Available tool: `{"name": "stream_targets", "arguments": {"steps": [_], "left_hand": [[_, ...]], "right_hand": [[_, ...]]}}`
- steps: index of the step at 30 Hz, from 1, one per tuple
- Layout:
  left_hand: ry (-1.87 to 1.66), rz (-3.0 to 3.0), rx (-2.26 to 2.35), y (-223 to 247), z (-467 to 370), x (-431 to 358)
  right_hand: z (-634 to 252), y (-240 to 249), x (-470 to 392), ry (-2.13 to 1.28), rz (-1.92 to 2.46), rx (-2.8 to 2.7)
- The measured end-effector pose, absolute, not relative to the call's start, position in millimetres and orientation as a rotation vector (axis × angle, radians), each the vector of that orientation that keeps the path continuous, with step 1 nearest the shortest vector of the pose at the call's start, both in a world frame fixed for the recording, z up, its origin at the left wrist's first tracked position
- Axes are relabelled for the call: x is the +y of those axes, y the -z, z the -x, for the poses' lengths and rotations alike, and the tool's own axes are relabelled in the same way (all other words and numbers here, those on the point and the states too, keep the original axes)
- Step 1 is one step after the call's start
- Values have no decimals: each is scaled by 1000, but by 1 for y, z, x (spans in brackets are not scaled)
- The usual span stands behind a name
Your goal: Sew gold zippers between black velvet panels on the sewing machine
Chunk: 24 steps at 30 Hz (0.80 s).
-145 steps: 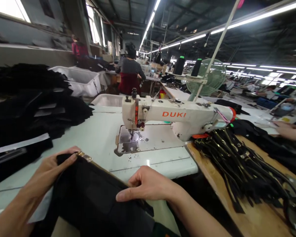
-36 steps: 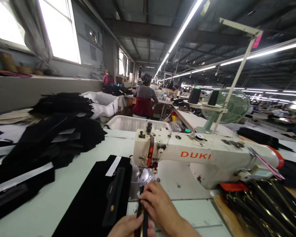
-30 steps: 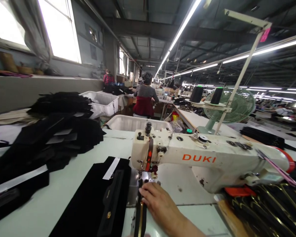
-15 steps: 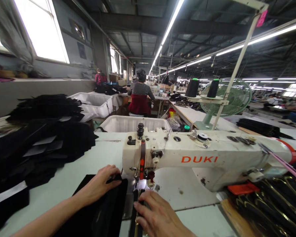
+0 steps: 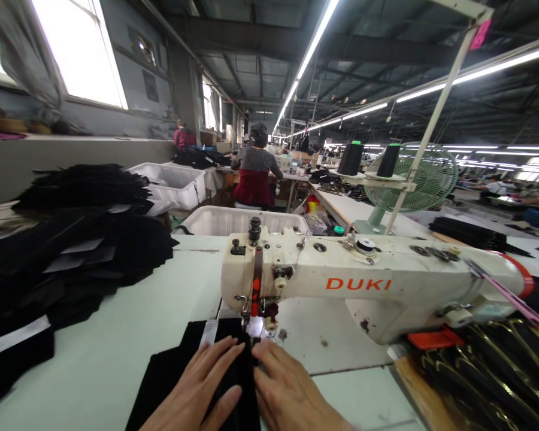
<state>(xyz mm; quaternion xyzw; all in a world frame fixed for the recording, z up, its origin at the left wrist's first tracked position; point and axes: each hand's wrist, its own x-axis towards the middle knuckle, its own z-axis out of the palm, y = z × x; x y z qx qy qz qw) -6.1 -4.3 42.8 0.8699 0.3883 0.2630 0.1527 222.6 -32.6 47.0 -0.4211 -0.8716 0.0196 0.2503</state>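
A white sewing machine point(image 5: 305, 281) marked DUKI stands across the pale table, its needle area lit. Black fabric point(image 5: 166, 371) lies in front of the needle, with a grey-white strip point(image 5: 209, 333) near its far edge. Flat on this fabric rests my left hand point(image 5: 206, 383), fingers spread and pointing at the needle. Just right of it, my right hand point(image 5: 287, 386) has its fingers curled at the fabric's right edge, close to the presser foot. Whatever is under those fingers is mostly hidden.
Piles of black fabric pieces point(image 5: 85, 257) cover the table's left side. At the right lie black pieces with gold zips point(image 5: 480, 371) and a red tray point(image 5: 435, 339). White bins point(image 5: 247, 221), a green fan point(image 5: 413, 179) and a seated person point(image 5: 256, 167) are beyond.
My left hand has moved right and nearer me, and its fingers now lie flat. The black fabric has shifted toward the needle, showing a pale strip. My right hand stays beside the needle.
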Motion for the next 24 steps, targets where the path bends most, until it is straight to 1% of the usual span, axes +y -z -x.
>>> {"name": "stream_targets", "arguments": {"steps": [4,7,14,19,24], "left_hand": [[-758,-2921,1033,-47,7,-9],[-713,-3106,988,-51,9,-5],[-670,-3093,906,-55,8,-3],[-607,-3060,900,-62,4,-3],[-529,-3036,877,-68,2,-1]], "right_hand": [[-223,-44,-36,32,1093,-2306],[-222,-44,-37,144,1034,-2214],[-222,-43,-31,207,1009,-2238],[-222,-42,-30,249,962,-2149],[-227,-49,-31,102,997,-2264]]}}
